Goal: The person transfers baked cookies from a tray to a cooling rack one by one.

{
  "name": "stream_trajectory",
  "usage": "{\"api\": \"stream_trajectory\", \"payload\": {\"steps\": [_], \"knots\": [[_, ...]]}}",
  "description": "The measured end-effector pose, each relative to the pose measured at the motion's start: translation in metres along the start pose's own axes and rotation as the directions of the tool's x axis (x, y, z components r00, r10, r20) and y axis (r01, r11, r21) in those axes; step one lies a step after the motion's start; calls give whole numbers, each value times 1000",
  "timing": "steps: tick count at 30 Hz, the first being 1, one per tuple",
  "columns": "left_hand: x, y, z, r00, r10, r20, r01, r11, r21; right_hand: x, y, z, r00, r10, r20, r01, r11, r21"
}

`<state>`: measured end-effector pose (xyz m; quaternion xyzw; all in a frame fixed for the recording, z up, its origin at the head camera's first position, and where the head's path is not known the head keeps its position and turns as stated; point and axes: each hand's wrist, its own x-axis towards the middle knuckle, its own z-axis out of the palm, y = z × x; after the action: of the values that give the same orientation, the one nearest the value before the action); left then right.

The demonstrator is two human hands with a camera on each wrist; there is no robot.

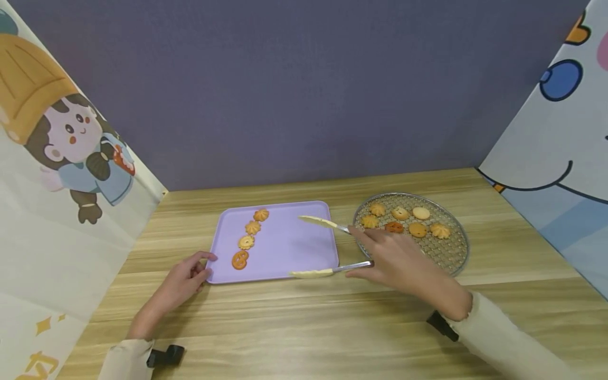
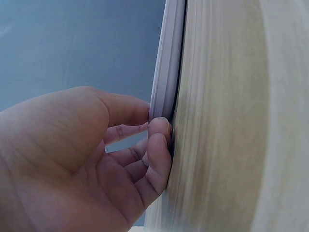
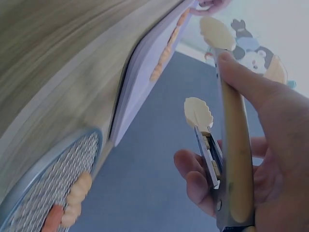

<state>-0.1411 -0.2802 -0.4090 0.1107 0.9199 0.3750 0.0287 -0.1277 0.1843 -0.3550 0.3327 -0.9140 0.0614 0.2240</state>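
Observation:
My left hand [image 1: 182,279] pinches the lower left corner of the lavender tray [image 1: 294,240], thumb and fingertips at the rim [image 2: 166,72]. A line of small cookies runs down the tray's left part: shell-shaped ones [image 1: 260,215], a round one [image 1: 246,242] and a pretzel [image 1: 239,259] nearest me. My right hand [image 1: 396,258] grips metal food tongs [image 3: 235,159] with cream leaf-shaped tips [image 3: 198,111]. The tongs' arms stand spread, with nothing between the tips. They point left over the tray's right side.
To the right, a round wire-mesh rack [image 1: 446,253] holds several cookies, one of them reddish brown [image 1: 393,227]. A wooden tabletop [image 1: 285,327] lies under everything. A dark blue panel [image 1: 304,95] closes off the back, and printed cartoon walls flank both sides.

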Motion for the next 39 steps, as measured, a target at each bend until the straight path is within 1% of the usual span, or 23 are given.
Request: {"api": "stream_trajectory", "payload": {"steps": [3, 9, 13, 22, 25, 31, 34, 39], "knots": [[0, 0, 0, 1000, 3, 1, -3, 1000, -4, 10, -6, 6, 999, -34, -7, 34, 999, 11], [-1, 1, 0, 1000, 1, 1, -1, 1000, -11, 26, -18, 16, 999, -50, -5, 50, 996, 69], [-1, 1, 0, 1000, 3, 2, -3, 1000, -16, 37, -26, 22, 998, -57, 16, 55, 993, 103], [0, -1, 0, 1000, 13, 1, -13, 1000, -8, 56, -41, 36, 993, -73, 89, 60, 989, 133], [0, -1, 0, 1000, 8, -1, -8, 1000, -1, 62, -46, 40, 992, -68, 102, 55, 991, 124], [1, -1, 0, 1000, 19, -4, -19, 1000, -3, 73, -59, 48, 990, -67, 120, 56, 994, 98], [0, -2, 1, 1000, 20, -4, -20, 1000, -8, 79, -65, 52, 990, -83, 113, 72, 992, 100], [0, -3, 1, 1000, 6, -4, -6, 1000, -12, 88, -72, 56, 991, -99, 91, 90, 991, 103]]}}
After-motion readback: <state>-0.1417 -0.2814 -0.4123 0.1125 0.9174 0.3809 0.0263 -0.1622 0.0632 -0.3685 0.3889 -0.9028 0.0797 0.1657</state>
